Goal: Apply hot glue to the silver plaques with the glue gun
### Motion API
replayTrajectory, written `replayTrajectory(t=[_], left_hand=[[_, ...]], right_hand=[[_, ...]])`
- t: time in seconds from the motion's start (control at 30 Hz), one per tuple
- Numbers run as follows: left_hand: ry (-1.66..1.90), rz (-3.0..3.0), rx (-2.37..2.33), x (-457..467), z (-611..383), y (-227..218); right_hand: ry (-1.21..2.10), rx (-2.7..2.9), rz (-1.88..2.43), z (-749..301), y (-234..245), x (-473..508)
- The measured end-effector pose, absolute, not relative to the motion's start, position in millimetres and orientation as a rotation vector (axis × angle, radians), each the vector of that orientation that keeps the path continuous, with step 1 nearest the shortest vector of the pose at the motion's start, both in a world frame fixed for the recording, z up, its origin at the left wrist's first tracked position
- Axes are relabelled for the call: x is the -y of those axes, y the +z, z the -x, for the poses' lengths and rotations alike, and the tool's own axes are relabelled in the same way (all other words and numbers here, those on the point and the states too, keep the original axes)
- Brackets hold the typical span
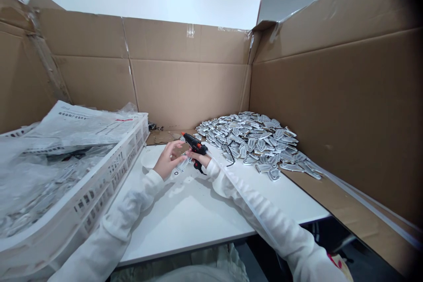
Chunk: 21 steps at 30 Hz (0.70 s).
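A black hot glue gun [195,144] with an orange tip lies in the grip of my right hand [202,157], its nozzle pointing up and to the left. From its rear a long translucent glue stick [243,191] runs back over my right forearm. My left hand [168,159] is just left of the gun, fingers curled and thumb reaching toward the right fingertips. A small clear plastic piece [183,165] sits at the left thumb, between both hands; its exact shape is hard to make out. Below it, a small dark ring [176,173] rests on the white tabletop [198,216].
A large heap of grey-white flat pieces [247,136] covers the back right. At left stands a white plastic basket [109,176] with bagged clear parts and a printed paper sheet [82,125]. Cardboard walls [188,83] enclose the back and sides. A black cord [230,155] lies by the heap.
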<state>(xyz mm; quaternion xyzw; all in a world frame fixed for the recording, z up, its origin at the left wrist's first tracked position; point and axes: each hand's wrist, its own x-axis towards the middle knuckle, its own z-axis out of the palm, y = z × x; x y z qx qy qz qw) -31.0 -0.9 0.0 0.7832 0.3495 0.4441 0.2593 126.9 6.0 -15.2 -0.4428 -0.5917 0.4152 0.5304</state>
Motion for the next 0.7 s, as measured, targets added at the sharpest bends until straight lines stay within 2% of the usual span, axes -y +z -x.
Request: replayTrajectory(t=[0.2,0.53,0.7], left_hand=[[0.834,-1.99,-1.032,0.9,31.7,-4.6],[1.053,-1.985,-1.108,3.5,28.4,-8.2],[0.942,-1.823,-0.929,1.8,25.2,-11.4]], right_hand=[[1.025,1.411,0.949,-126.8,-12.0,-3.3],[0.757,1.603,0.979,-132.2,-9.7,1.5],[0.817,1.519,0.966,-132.4,-9.8,-1.7]])
